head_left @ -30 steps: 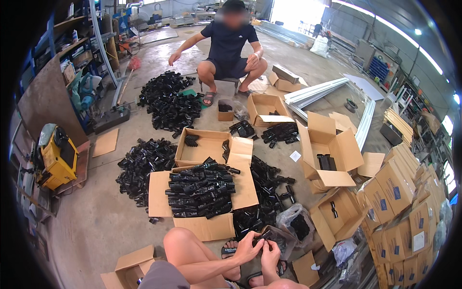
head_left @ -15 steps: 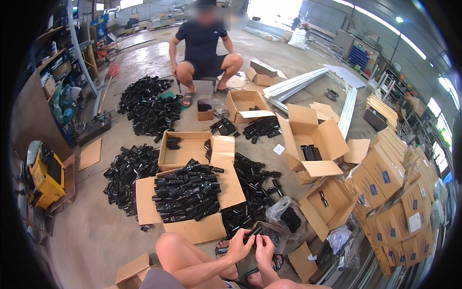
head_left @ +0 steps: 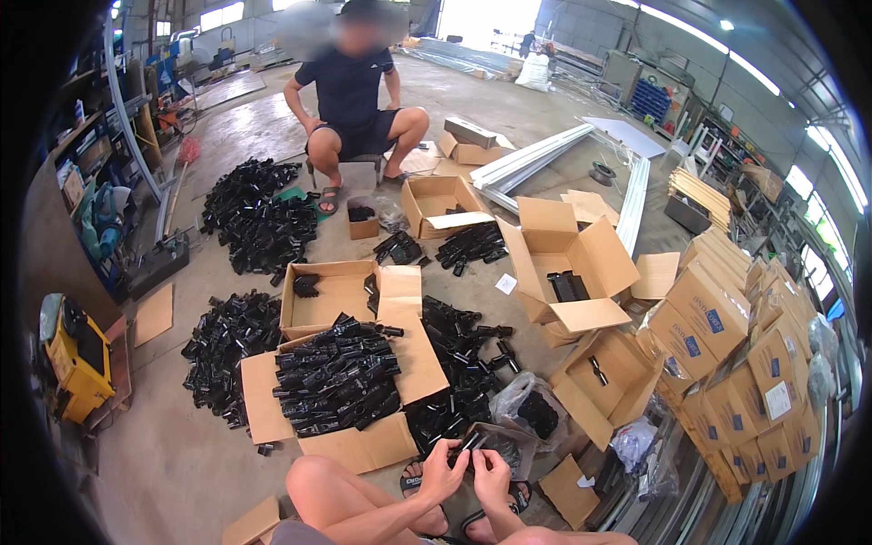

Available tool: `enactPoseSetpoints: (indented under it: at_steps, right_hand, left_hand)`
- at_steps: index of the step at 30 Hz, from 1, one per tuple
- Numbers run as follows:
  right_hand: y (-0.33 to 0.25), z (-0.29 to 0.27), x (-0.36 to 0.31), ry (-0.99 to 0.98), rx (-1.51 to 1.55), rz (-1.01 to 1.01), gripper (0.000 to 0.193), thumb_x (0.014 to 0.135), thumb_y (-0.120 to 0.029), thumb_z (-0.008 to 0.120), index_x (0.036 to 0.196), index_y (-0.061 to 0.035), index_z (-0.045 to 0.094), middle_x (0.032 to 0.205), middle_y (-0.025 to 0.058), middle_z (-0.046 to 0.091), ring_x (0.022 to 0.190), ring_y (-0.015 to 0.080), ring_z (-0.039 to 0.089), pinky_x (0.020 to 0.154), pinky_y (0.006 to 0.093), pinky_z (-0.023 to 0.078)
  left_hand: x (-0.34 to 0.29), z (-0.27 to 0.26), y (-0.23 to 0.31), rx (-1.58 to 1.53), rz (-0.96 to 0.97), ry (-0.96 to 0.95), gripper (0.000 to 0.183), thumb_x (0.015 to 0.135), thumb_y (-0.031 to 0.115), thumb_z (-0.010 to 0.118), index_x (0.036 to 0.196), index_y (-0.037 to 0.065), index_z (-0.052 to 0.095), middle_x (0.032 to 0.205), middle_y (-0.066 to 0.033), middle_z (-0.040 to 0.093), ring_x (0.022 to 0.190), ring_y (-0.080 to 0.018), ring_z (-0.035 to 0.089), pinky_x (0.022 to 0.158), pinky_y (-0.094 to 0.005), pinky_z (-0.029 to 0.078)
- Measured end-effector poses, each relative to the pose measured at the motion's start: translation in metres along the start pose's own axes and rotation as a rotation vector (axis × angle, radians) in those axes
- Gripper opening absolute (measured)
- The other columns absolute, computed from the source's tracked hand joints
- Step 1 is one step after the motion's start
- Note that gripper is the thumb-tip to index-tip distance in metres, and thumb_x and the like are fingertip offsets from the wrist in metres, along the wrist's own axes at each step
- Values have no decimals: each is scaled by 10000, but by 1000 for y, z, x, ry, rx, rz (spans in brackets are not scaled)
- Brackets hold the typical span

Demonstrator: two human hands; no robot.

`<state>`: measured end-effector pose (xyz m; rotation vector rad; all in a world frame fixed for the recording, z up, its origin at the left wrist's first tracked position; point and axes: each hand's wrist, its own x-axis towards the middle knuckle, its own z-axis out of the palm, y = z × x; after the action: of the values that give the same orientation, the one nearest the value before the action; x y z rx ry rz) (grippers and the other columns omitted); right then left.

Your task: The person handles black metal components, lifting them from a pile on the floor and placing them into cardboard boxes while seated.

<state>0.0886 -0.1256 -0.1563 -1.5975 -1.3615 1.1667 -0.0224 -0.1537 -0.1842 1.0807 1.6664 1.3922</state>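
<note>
Low in front of me, between my knees, my left hand (head_left: 442, 474) grips a short black tubular part (head_left: 470, 442). My right hand (head_left: 491, 474) pinches at the same part from the other side, its fingertips touching it; whether it holds some smaller piece is too small to tell. Just beyond my hands, a clear plastic bag (head_left: 520, 400) has small black pieces inside. To the left of them, a heap of similar black parts (head_left: 336, 377) is piled on an opened cardboard box (head_left: 413, 363), and more black parts (head_left: 463, 350) lie on the floor beside it.
Two more black heaps (head_left: 232, 354) lie on the left. Open cartons (head_left: 604, 272) stand at right, near stacked sealed boxes (head_left: 699, 313) and metal profiles (head_left: 668, 527). Opposite me a person (head_left: 350, 100) sits on a low stool. A yellow machine (head_left: 82, 363) is at far left.
My view has shifted slightly, so the surroundings sit further left. Both hands stay together on the black part, with small finger movement. The person opposite has moved an arm slightly.
</note>
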Motion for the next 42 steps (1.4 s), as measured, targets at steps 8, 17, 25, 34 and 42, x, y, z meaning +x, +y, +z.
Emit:
enactPoseSetpoints:
  at_steps: [8,17,25,34,42]
  right_hand:
    - [35,10,7,38,96,-41,178,897,-126,682,964,35,643,853,82,689,760,117,633,684,271,516]
    - [23,10,0,43,14,-106,311,933,-266,629,1008,36,625,875,164,697,801,213,670,732,351,512]
    - [27,13,3,148,27,-76,207,917,-192,662,940,13,658,878,102,702,811,177,659,723,314,500]
    - [34,16,3,96,41,1,240,914,-199,677,1030,11,664,871,68,691,774,110,611,688,273,487]
    - [26,13,8,135,-58,24,317,932,-272,645,906,41,690,764,103,691,717,131,611,668,301,481]
  left_hand:
    - [0,1,16,-39,1,62,270,895,168,685,1064,-15,580,878,-138,650,747,-184,615,681,-323,500]
    - [0,3,13,-7,-21,35,279,898,193,677,1064,-9,582,906,-147,664,779,-201,636,713,-335,510]
    - [3,1,20,16,-23,28,270,890,188,685,1049,-10,592,902,-163,671,778,-224,650,716,-347,516]
    - [4,-1,13,26,-40,19,280,888,188,689,1059,-8,586,906,-172,672,782,-239,654,715,-348,513]
    - [6,4,9,26,-10,-4,273,894,167,677,1061,-19,571,944,-187,669,853,-280,670,767,-366,521]
